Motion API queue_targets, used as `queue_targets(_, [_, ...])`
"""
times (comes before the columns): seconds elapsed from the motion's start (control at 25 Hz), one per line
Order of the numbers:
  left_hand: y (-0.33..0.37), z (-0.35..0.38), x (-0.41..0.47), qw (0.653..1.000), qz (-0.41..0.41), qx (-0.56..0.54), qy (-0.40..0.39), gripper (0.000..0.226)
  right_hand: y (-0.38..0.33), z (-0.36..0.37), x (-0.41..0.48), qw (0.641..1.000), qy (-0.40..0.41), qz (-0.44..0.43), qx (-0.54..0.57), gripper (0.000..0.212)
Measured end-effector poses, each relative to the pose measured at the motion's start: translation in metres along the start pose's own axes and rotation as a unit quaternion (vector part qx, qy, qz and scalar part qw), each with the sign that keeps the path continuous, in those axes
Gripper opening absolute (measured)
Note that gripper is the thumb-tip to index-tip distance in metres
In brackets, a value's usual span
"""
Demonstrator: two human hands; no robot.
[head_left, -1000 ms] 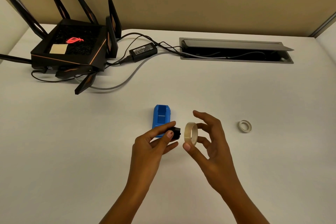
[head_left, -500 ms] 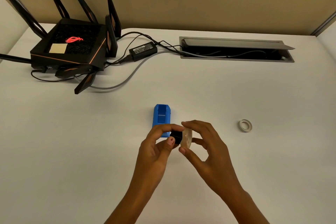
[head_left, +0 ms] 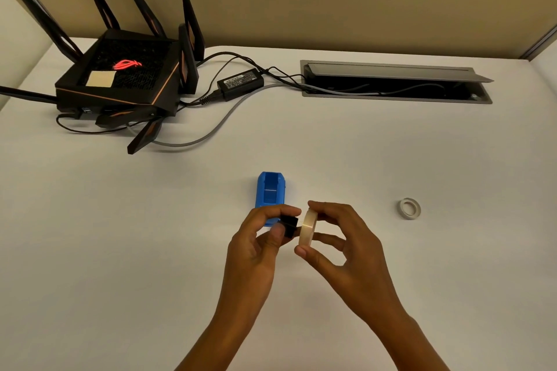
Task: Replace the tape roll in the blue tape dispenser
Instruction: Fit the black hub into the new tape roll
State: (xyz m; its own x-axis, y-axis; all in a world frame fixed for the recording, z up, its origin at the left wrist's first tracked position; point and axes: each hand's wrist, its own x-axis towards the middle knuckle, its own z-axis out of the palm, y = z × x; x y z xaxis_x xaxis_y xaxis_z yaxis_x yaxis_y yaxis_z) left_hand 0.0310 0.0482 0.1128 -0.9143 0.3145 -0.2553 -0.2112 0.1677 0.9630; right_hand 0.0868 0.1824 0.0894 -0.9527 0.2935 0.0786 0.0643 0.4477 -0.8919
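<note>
The blue tape dispenser [head_left: 270, 193] lies on the white desk, its open cavity facing up, just beyond my hands. My left hand [head_left: 256, 245] pinches a small black spool core [head_left: 289, 225]. My right hand [head_left: 340, 245] holds a tan tape roll [head_left: 308, 227] on edge between thumb and fingers. The core's end sits right at the roll's left face; I cannot tell how far it reaches into the hole. A smaller white tape ring [head_left: 409, 208] lies flat on the desk to the right, apart from both hands.
A black router [head_left: 120, 78] with several antennas stands at the back left, with a power brick [head_left: 240, 83] and cables trailing right into an open grey cable tray [head_left: 394, 81]. A beige partition wall runs behind the desk.
My hands came together: a second ago the roll and the black core were held apart, and now the core meets the roll's left face.
</note>
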Motion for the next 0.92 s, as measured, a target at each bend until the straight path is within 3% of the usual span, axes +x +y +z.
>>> queue_targets(0.92, [-0.004, -0.0055, 0.0017, 0.999, -0.011, -0.028, 0.015, 0.02, -0.0103, -0.0009, -0.0033, 0.999, 0.009, -0.009, 0.042, 0.052])
